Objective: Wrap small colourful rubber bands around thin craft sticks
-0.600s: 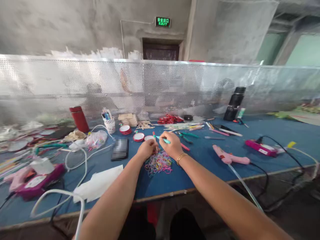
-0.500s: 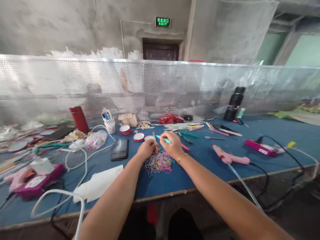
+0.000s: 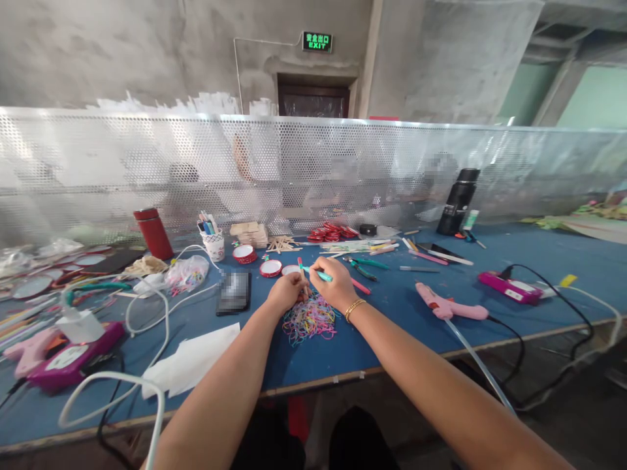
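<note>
My left hand (image 3: 288,292) is closed on a thin wooden stick (image 3: 300,266) with a red and green upper end, held upright. In my right hand (image 3: 337,282), which wears a gold bracelet on the wrist, is a teal marker pen (image 3: 323,276). The pen's tip points left and meets or nearly meets the stick's coloured end; I cannot tell if they touch. Just under both hands lies a tangled pile of thin multicoloured strings (image 3: 311,321). Small red-rimmed round pieces (image 3: 270,268) stand just beyond my left hand.
A phone (image 3: 234,293) and white paper (image 3: 196,359) lie left. Right are green-handled pliers (image 3: 363,269) and a pink glue gun (image 3: 448,305) with its stick past the table edge. A red flask (image 3: 153,234), pen cup (image 3: 213,244) and black bottle (image 3: 456,205) stand behind. White cable (image 3: 169,326) loops left.
The head view has shifted very slightly. Both hands stay in nearly the same place, with the marker pen still at the stick's coloured end.
</note>
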`<state>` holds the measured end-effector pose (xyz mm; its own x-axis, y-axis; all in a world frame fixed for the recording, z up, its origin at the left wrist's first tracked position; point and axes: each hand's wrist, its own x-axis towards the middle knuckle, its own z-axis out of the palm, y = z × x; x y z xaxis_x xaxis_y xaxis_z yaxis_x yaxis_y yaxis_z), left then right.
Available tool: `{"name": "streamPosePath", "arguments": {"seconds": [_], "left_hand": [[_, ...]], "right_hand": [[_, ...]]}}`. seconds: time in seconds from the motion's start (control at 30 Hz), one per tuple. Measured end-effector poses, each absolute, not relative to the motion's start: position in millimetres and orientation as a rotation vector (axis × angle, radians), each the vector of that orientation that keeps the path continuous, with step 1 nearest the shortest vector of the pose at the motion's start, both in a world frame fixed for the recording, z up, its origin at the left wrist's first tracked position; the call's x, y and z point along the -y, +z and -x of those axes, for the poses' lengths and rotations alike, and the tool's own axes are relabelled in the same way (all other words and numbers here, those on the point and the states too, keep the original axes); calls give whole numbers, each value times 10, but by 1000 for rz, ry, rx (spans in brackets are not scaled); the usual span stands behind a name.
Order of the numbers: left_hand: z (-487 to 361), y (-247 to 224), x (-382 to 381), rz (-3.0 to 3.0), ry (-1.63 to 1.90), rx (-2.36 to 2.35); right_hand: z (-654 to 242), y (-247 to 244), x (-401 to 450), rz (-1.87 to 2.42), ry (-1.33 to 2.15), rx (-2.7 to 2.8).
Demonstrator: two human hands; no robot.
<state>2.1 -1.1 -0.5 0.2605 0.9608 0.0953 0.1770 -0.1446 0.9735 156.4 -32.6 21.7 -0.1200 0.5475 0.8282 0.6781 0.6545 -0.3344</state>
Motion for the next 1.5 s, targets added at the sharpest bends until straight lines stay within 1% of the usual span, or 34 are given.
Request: {"name": "streamPosePath", "arguments": {"seconds": [1.5], "left_hand": [[-19, -8, 12, -1582, 1003, -1091]], "right_hand": [[-1573, 234, 336, 978, -169, 1774]]}}
